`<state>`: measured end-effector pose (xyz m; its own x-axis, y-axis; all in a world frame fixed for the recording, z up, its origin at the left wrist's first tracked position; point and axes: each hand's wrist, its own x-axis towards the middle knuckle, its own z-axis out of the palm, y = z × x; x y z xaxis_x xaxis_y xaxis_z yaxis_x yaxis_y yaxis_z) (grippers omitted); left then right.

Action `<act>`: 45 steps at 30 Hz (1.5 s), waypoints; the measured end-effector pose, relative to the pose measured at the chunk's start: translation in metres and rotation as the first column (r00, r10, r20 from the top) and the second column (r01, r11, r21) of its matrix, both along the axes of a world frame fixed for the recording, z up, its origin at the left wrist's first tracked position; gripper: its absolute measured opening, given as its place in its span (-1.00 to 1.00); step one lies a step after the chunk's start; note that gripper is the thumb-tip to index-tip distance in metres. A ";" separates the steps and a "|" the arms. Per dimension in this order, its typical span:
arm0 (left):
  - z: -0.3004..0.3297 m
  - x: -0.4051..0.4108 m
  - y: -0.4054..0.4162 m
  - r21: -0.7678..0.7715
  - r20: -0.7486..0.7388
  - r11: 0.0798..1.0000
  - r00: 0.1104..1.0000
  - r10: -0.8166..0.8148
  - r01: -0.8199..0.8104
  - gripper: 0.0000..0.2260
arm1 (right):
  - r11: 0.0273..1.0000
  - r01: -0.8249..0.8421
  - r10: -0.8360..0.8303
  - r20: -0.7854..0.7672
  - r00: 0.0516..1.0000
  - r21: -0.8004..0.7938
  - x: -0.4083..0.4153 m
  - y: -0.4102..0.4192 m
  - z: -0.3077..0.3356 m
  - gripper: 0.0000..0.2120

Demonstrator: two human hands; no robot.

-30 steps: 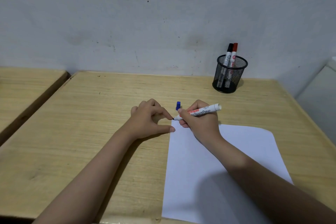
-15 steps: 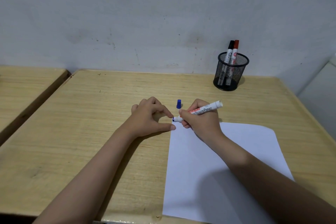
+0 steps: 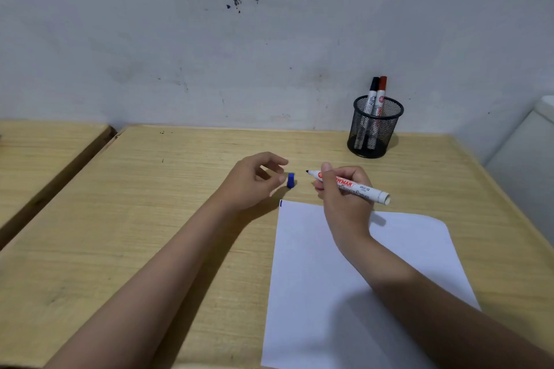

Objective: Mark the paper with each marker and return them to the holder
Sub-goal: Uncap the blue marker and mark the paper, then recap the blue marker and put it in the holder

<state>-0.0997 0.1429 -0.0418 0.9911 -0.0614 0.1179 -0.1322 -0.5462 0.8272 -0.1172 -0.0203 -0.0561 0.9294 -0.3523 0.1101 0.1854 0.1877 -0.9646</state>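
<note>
My right hand (image 3: 344,192) grips an uncapped white marker (image 3: 364,189), held above the table with its tip pointing left. The marker's blue cap (image 3: 290,180) stands on the wooden table (image 3: 150,219), between both hands. My left hand (image 3: 254,181) hovers just left of the cap, fingers apart, thumb and forefinger close to it, holding nothing. A white sheet of paper (image 3: 329,278) lies below my right hand and bears a short blue mark (image 3: 281,203) at its top left corner. A black mesh holder (image 3: 374,129) at the back right holds a black-capped marker (image 3: 371,96) and a red-capped marker (image 3: 380,96).
The wall (image 3: 269,39) runs right behind the table. A second wooden table (image 3: 36,165) sits to the left across a narrow gap. A white object (image 3: 527,165) borders the table's right edge.
My right hand has lifted the marker off the paper's corner and moved up and right, leaving a blue mark. My left hand has left the paper's edge, opened and moved up beside the cap.
</note>
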 end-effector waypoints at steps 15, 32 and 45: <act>0.011 0.006 -0.015 -0.416 -0.117 0.907 0.993 0.020 -0.067 -0.88 | 0.997 0.038 -0.036 -0.016 0.999 0.072 0.004 -0.011 0.020 -0.75; 0.039 -0.030 -0.034 -0.609 -0.034 0.791 0.995 -0.096 0.055 -0.89 | 0.993 -0.116 0.112 0.091 0.990 0.033 -0.002 -0.018 0.049 -0.67; 0.075 -0.050 -0.052 -0.523 0.193 0.844 0.981 -0.015 0.116 -0.92 | 0.988 -0.101 0.080 0.170 0.982 0.118 -0.009 -0.017 0.078 -0.63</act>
<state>-0.1500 0.0910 0.0333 0.9468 -0.0034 0.3217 -0.3217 -0.0160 0.9467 -0.1260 -0.0370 0.0217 0.9309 -0.2885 0.2239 0.3159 0.3287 -0.8901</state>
